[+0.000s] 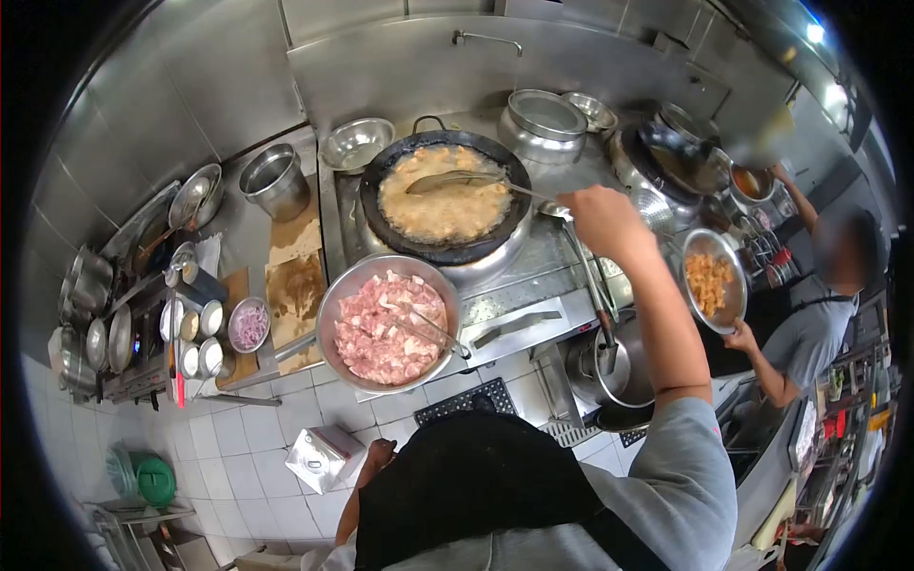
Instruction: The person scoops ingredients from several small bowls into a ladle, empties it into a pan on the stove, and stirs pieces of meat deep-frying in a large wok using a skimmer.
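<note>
My right hand point(602, 221) is closed around the handle of a long-handled metal skimmer point(457, 179), whose head lies over the bubbling oil. Pale pieces of food point(443, 205) float and foam in this black wok point(376, 217) on the stove. In front of the wok, a large steel bowl point(327, 333) holds raw, cut pink meat point(381, 338), with metal tongs point(428, 330) resting across it. My left hand point(381, 452) hangs low beside my dark apron, fingers curled, with nothing showing in it. Near that hand stands a silver tin point(322, 459).
At right, another person point(809, 324) holds a steel bowl point(731, 309) of orange-brown fried pieces. A lidded pot point(545, 124) and steel bowl point(357, 143) stand behind the wok. On the left counter are a tall pot point(276, 181), sliced onions point(249, 325) and several small containers point(211, 317).
</note>
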`<state>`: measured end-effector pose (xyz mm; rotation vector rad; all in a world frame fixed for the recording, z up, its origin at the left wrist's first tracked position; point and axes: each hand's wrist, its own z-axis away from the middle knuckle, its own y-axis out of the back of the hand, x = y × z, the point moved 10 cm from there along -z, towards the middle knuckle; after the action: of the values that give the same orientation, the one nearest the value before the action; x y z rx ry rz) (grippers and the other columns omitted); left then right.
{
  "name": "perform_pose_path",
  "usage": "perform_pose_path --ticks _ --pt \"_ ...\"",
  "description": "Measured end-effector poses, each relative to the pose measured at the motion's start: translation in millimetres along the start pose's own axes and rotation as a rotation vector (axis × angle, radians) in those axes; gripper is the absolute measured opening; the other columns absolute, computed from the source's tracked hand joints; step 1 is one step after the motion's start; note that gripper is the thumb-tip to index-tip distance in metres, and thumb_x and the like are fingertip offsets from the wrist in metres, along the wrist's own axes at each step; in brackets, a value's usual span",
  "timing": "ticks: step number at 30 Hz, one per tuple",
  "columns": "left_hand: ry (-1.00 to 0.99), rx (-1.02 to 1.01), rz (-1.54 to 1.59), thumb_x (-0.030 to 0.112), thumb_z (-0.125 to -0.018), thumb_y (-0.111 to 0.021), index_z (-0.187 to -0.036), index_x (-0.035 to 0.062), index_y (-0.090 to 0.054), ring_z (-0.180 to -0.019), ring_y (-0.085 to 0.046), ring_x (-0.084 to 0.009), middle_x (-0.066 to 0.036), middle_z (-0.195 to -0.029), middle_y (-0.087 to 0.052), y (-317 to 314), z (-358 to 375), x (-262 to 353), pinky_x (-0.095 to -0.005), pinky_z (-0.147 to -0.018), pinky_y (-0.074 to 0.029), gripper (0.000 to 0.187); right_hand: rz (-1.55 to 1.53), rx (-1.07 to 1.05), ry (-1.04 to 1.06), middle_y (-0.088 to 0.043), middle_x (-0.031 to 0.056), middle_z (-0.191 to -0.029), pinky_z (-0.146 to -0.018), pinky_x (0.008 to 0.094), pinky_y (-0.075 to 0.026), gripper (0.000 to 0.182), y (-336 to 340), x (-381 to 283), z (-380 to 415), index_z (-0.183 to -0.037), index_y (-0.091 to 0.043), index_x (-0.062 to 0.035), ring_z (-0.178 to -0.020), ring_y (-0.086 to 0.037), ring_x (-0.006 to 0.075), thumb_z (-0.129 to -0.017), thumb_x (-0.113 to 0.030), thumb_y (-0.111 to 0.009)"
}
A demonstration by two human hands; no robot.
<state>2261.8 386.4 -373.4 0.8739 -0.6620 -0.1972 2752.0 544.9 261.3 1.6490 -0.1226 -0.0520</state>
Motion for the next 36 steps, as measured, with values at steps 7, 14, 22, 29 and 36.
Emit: perform_pose_path --ticks 7,14,22,29,36 --pt "-0.063 -0.021 -0.066 0.029 -0.079 -0.062 -0.082 0.0033 -0.060 -0.072 -0.065 -0.0352 -0.018 -0.075 -0.065 -28 5 6 -0.0452 -0.063 -0.053 0.026 -0.066 0.067 0.035 -0.067 0.0213 -0.096 -0.081 0.0462 -0.052 0.032 -12 14 -20 -0.107 -0.066 -0.0095 -0.093 -0.065 0.0369 -0.080 -0.005 -0.049" --pt "-0.094 -0.024 -0.062 0.030 -0.078 -0.062 -0.082 0.0037 -0.061 -0.072 -0.064 -0.0360 -0.018 -0.074 -0.065 -26 -8 3 -0.0456 -0.064 -0.052 0.027 -0.030 0.079 0.000 -0.067 0.0212 -0.089 -0.077 0.0468 -0.053 0.029 5 25 9 -0.102 -0.067 -0.0106 -0.087 -0.066 0.0374 -0.080 -0.008 -0.048" --pt "-0.133 0.002 -0.095 0.031 -0.077 -0.062 -0.082 0.0042 -0.061 -0.073 -0.064 -0.0369 -0.018 -0.074 -0.065 -20 -14 1 -0.0461 -0.065 -0.052 0.027 -0.090 0.047 0.008 -0.067 0.0217 -0.091 -0.077 0.0461 -0.053 0.031 -44 10 13 -0.107 -0.067 -0.0106 -0.087 -0.066 0.0365 -0.083 -0.011 -0.046" --pt "-0.328 0.216 -0.124 0.031 -0.076 -0.062 -0.082 0.0047 -0.061 -0.074 -0.064 -0.0377 -0.018 -0.074 -0.064 -9 -7 17 -0.0466 -0.066 -0.052 0.027 -0.125 0.195 0.025 -0.064 0.0228 -0.091 -0.073 0.0468 -0.052 0.039 13 16 57 -0.116 -0.064 -0.0104 -0.082 -0.064 0.0389 -0.081 -0.006 -0.049" --pt "-0.085 0.018 -0.080 0.034 -0.077 -0.062 -0.087 0.0050 -0.064 -0.078 -0.064 -0.0386 -0.019 -0.076 -0.065 -34 3 8 -0.0480 -0.069 -0.052 0.031 -0.097 0.037 -0.019 -0.066 0.0226 -0.087 -0.075 0.0475 -0.051 0.036 -53 19 24 -0.114 -0.065 -0.0124 -0.083 -0.065 0.0381 -0.085 -0.009 -0.044"
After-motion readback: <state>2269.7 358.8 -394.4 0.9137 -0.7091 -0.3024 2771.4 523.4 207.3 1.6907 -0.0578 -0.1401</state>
